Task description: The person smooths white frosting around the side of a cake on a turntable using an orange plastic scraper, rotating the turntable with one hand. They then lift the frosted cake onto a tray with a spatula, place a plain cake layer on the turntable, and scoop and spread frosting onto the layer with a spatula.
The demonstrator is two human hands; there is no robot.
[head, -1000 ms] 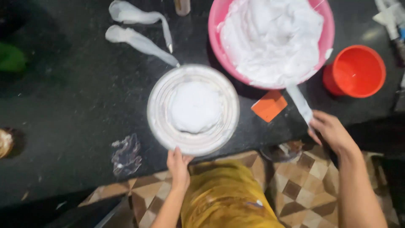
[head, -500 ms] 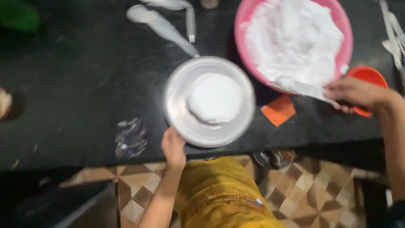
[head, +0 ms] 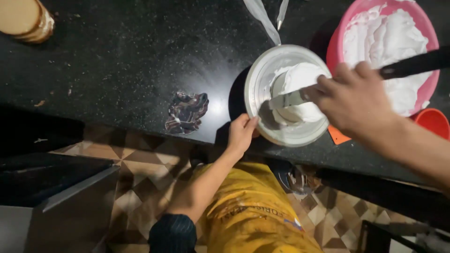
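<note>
Head view, looking straight down on a black speckled bench (head: 117,61). A round turntable (head: 262,93) sits near the bench's front edge, with a small cake (head: 295,91) covered in white cream centred on it. Left hand (head: 241,133): fingers partly curled, fingertips resting against the turntable's near rim, thumb side toward the plate; it appears placed there to steady or turn the plate, judging from the contact point. Right hand (head: 356,100): closed around the dark handle of a long flat spatula (head: 288,99), whose metal blade lies across the cake's side and top, touching the cream; the flat angle suits spreading or smoothing. The cake therefore lies between the two hands, just beyond the left fingertips and under the blade tip held by the right. A pink bowl (head: 333,47) heaped with white cream stands just beside the turntable on the right, close enough for reloading the blade. An orange cup (head: 433,122) sits near the bowl at the bench edge, partly hidden by the right forearm, and an orange scraper (head: 338,136) peeks out below the turntable rim. Two piping bags (head: 265,18) lie beyond the turntable. A crumpled wrapper (head: 186,111) lies left of the left hand, apart from it. Stacked cake layers (head: 26,18) sit at the far left corner, well apart.
</note>
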